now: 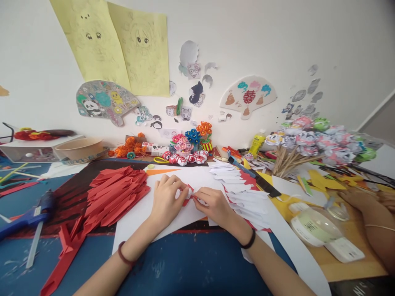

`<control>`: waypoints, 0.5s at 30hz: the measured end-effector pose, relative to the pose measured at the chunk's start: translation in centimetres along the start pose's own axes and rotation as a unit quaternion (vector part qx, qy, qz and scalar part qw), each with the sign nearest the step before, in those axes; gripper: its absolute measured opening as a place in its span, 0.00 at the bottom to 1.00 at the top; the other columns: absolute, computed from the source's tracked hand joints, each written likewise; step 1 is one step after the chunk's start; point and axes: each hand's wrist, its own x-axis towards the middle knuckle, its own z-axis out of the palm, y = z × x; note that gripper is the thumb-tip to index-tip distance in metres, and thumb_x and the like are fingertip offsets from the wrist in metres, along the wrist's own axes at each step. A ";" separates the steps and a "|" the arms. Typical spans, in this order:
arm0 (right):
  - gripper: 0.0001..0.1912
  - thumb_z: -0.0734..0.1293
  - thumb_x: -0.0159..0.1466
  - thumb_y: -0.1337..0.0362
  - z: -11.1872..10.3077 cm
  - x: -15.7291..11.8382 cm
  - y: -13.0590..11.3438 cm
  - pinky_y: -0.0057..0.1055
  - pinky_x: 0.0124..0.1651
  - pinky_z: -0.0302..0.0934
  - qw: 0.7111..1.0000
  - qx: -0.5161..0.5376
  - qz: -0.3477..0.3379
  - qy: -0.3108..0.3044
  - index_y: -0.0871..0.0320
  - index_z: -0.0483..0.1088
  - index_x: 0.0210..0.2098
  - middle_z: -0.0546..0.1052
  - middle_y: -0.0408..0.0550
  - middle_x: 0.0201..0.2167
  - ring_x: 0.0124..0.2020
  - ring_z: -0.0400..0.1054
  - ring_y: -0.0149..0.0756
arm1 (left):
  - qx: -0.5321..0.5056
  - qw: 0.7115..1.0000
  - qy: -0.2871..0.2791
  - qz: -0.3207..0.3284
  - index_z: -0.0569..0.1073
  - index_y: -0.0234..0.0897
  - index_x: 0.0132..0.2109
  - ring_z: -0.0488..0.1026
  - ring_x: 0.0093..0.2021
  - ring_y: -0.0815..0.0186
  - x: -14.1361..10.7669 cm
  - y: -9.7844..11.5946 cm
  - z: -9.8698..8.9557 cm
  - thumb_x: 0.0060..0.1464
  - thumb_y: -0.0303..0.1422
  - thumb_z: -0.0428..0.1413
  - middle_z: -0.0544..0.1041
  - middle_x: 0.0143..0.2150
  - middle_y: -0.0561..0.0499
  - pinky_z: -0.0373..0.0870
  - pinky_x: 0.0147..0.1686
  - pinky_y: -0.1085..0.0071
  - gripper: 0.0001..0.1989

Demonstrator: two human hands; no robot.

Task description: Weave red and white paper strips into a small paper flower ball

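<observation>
My left hand and my right hand meet over white paper in the middle of the table. Between their fingertips is a small folded red-and-white paper piece, partly hidden by the fingers. Both hands are closed in a pinch on it. To the left lies a pile of folded red paper strips. On the right, folded white paper strips are spread in a row, with red paper showing beneath them.
A blue glue gun lies at left. Paper flowers on sticks stand back right. A clear bottle, a white phone-like object and another person's arm are at right. Red-white paper flowers line the back.
</observation>
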 end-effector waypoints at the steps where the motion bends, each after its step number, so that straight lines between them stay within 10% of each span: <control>1: 0.13 0.58 0.69 0.67 0.0 0.0 -0.1 0.27 0.34 0.57 1.000 0.002 0.000 0.002 0.59 0.70 0.31 0.73 0.45 0.26 0.29 0.65 0.30 | -0.005 1.000 -0.004 -0.003 0.72 0.38 0.31 0.63 0.37 0.62 0.1 -0.1 0.0 0.62 0.35 0.52 0.75 0.35 0.51 0.53 0.36 0.63 0.12; 15: 0.11 0.63 0.62 0.67 0.8 -0.3 0.0 0.27 0.27 0.49 0.997 -0.071 0.031 0.022 0.59 0.67 0.22 0.68 0.40 0.19 0.20 0.58 0.27 | -0.015 0.999 -0.036 -0.029 0.72 0.38 0.34 0.67 0.40 0.62 0.5 -1.4 0.5 0.63 0.38 0.50 0.75 0.37 0.52 0.56 0.39 0.64 0.12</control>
